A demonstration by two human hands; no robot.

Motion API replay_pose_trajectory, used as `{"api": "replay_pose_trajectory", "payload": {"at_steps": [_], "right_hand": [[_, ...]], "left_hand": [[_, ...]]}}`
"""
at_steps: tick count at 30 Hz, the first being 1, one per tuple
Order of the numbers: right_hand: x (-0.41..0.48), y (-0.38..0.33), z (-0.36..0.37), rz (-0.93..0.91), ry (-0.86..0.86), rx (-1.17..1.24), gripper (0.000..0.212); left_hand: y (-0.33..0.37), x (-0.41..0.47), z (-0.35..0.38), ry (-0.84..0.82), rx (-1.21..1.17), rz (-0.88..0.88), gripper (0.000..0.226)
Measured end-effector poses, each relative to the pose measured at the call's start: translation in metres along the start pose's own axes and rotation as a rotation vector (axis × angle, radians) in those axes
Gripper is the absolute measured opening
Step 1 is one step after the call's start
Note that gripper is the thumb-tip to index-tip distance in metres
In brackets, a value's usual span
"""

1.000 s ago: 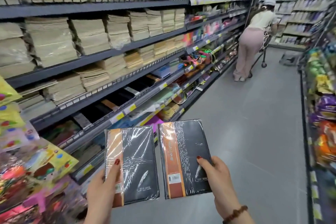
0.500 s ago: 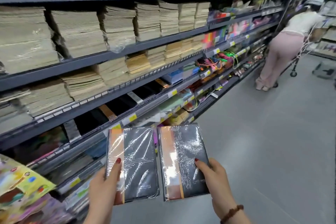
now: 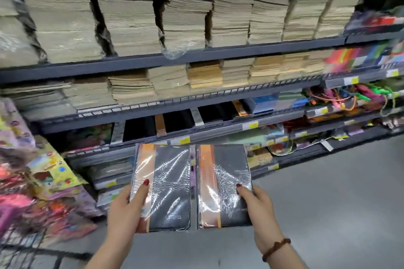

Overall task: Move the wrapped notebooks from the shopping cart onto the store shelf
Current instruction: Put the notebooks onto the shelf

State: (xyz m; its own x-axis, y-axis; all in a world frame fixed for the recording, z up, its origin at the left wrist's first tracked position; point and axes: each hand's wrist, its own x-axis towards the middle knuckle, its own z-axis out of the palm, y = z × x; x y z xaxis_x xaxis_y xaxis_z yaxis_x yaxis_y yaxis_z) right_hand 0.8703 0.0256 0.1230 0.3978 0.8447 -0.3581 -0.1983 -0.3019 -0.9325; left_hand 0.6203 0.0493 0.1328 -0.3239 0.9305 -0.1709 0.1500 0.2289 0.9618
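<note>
I hold two black notebooks with orange spines, each in clear plastic wrap, side by side in front of the store shelf. My left hand (image 3: pixel 127 207) grips the left notebook (image 3: pixel 168 188) at its lower left edge, thumb on the cover. My right hand (image 3: pixel 260 205) grips the right notebook (image 3: pixel 225 183) at its lower right corner, thumb on top. Just above them, a shelf row (image 3: pixel 175 123) carries similar black notebooks with orange and silver spines. The wire rim of the shopping cart (image 3: pixel 19 247) shows at the bottom left.
Upper shelves hold tall stacks of beige paper books (image 3: pixel 131 26). Colourful children's books (image 3: pixel 50 170) lie piled at the left over the cart. Coloured cords and stationery (image 3: pixel 349 98) fill the shelves at the right. Grey floor (image 3: pixel 328 214) spreads to the right.
My view has swung left to face the shelves squarely; the aisle and the other shopper have dropped out of sight. Both notebooks stay in my hands, now nearer the black-notebook row.
</note>
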Motion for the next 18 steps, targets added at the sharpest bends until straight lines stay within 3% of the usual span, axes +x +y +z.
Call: {"api": "replay_pose_trajectory", "payload": {"at_steps": [10,16,18], "right_hand": [[0.076,-0.006,0.055,0.103,-0.213,-0.133,0.010],[0.125,-0.011,0.104,0.132,-0.218,-0.198,0.009],[0.148,-0.006,0.118,0.158,-0.194,-0.216,0.019]], "left_hand": [[-0.017,0.031,-0.005,0.223,-0.049,-0.136,0.029],[-0.036,0.093,-0.002,0.289,-0.090,-0.201,0.032],[-0.044,0.116,0.003,0.297,-0.088,-0.233,0.030]]}}
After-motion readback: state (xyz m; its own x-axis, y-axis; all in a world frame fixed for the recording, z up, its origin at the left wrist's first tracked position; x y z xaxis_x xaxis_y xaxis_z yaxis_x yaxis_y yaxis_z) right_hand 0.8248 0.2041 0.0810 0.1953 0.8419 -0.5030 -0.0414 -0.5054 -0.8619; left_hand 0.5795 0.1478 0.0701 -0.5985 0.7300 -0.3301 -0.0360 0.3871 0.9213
